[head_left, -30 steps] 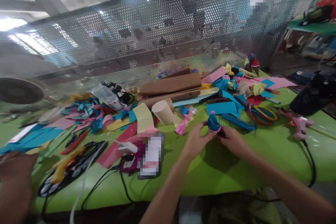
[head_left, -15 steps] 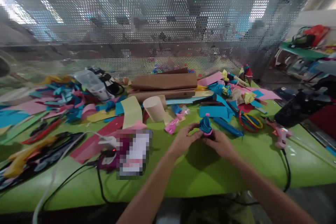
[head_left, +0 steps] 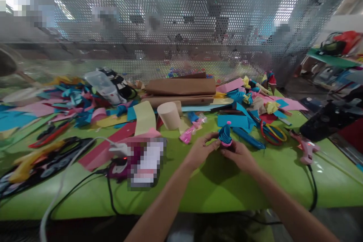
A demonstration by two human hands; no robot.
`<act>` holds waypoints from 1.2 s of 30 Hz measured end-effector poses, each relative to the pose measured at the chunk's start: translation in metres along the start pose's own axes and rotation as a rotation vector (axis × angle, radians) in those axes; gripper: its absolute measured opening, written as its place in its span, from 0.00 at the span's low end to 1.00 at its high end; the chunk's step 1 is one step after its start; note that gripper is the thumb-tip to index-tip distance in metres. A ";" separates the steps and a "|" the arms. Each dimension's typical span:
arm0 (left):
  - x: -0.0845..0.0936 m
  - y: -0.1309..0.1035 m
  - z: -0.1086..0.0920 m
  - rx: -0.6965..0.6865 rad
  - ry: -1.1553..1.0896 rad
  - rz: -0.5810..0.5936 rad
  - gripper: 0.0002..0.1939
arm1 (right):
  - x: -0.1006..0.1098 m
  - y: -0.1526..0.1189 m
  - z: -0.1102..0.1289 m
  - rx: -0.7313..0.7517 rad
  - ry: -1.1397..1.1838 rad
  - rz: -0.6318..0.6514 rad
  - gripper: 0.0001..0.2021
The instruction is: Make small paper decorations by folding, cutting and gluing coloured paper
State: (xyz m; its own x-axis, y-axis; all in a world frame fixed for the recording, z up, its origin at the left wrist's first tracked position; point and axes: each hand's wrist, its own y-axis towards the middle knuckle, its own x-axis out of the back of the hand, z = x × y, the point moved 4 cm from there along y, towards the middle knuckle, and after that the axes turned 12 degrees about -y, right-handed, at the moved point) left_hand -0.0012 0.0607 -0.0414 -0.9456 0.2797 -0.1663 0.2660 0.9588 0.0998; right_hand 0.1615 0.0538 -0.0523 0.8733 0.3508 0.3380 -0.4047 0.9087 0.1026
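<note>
A small cone-shaped blue paper piece (head_left: 225, 134) with a pink tip and a pink base rim stands upright between my hands, above the green table (head_left: 210, 193). My left hand (head_left: 200, 151) pinches its base from the left, with thumb and forefinger. From the right, my right hand (head_left: 239, 155) grips the same base with bent fingers; some of its fingertips are hidden behind the piece. Nearby lie a pink plastic-wrapped item (head_left: 187, 135), a blue paper sheet (head_left: 232, 121) and a rolled blue strip (head_left: 249, 138).
Scissors (head_left: 273, 133) and a pink glue gun (head_left: 307, 150) lie at the right. Brown rolls (head_left: 180, 87) sit at the back before a perforated metal screen (head_left: 181, 19). A phone (head_left: 147, 164), a power strip (head_left: 117, 169), cables and paper scraps (head_left: 75, 100) are at the left.
The whole view has shifted slightly, so the table items appear a little further right. Both hands keep their hold on the blue paper piece.
</note>
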 end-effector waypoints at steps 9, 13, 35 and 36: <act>-0.002 -0.003 -0.003 0.014 -0.013 0.007 0.23 | -0.001 0.000 -0.002 -0.005 0.032 -0.015 0.15; -0.004 -0.003 -0.006 0.015 -0.004 0.000 0.21 | -0.002 0.000 -0.004 -0.026 0.010 -0.017 0.14; -0.013 -0.004 -0.004 -0.061 0.056 0.017 0.27 | 0.009 0.001 0.001 0.083 -0.233 -0.151 0.14; -0.014 -0.004 -0.003 -0.062 0.058 0.007 0.26 | 0.009 0.001 0.001 0.092 -0.259 -0.150 0.14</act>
State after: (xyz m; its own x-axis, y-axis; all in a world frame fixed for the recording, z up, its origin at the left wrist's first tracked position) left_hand 0.0100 0.0529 -0.0366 -0.9535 0.2812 -0.1088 0.2621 0.9514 0.1618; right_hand 0.1684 0.0575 -0.0478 0.8316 0.1345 0.5388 -0.3102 0.9173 0.2497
